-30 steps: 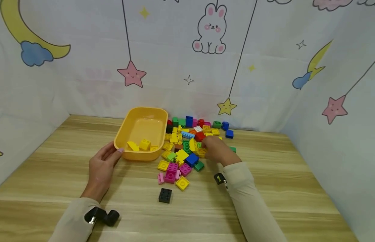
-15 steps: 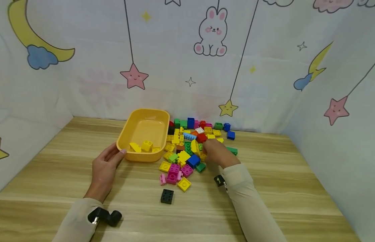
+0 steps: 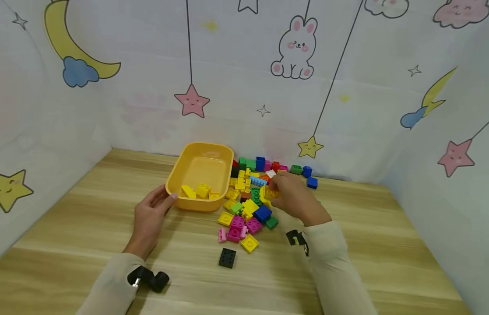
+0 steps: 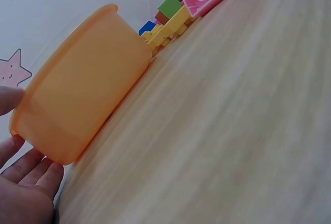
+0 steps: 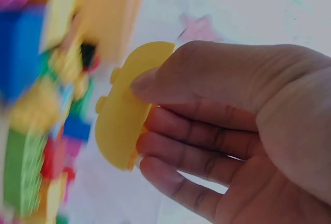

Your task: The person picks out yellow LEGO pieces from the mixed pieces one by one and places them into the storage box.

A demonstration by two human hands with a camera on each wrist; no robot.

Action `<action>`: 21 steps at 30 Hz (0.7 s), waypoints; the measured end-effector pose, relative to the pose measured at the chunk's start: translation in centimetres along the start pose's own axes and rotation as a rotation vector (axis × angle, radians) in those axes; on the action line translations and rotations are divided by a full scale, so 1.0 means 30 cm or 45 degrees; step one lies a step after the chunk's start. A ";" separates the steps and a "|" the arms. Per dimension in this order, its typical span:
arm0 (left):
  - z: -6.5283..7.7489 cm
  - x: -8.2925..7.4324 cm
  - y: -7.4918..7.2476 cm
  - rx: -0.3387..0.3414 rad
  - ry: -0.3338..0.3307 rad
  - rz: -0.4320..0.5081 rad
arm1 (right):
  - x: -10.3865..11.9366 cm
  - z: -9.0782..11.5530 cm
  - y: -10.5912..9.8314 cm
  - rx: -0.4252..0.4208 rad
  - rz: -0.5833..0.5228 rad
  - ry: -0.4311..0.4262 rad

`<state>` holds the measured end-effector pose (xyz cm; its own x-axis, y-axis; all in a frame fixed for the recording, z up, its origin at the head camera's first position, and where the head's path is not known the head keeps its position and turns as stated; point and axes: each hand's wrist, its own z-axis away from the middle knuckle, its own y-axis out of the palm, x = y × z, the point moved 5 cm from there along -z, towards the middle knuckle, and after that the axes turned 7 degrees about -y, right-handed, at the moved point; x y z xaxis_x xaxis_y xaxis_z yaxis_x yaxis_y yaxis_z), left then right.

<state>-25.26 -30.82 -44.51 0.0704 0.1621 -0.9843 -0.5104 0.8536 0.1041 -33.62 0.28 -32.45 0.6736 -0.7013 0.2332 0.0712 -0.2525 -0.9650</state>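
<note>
A yellow-orange plastic bin (image 3: 206, 168) stands at the back, with a few yellow toy bricks (image 3: 203, 190) inside its near end. My left hand (image 3: 149, 216) grips its near left corner, thumb at the rim and fingers against the outer wall (image 4: 88, 84). To the right of the bin, over the heap of bricks, my right hand (image 3: 297, 199) pinches a curved yellow building brick (image 5: 124, 105) between thumb and fingers. Two studs show on one side of that brick in the right wrist view.
Mixed coloured bricks lie heaped right of the bin, among them a blue brick (image 3: 262, 214) and magenta bricks (image 3: 235, 232). A black brick (image 3: 227, 258) lies apart, nearer the front. A printed cloth (image 3: 248, 87) hangs behind the wooden table (image 3: 197, 284).
My right hand has lifted a little from the heap with the curved yellow brick. My left hand keeps its grip on the bin. The head view has shifted, so everything appears farther right.
</note>
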 end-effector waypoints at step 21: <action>-0.007 0.008 -0.007 0.013 0.041 0.012 | 0.328 -0.218 0.158 -0.074 -0.080 -0.254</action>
<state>-25.31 -31.07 -44.79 0.0375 0.1542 -0.9873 -0.5024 0.8570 0.1148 -31.49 -12.19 -33.95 0.8019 -0.5384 0.2589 0.0793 -0.3337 -0.9393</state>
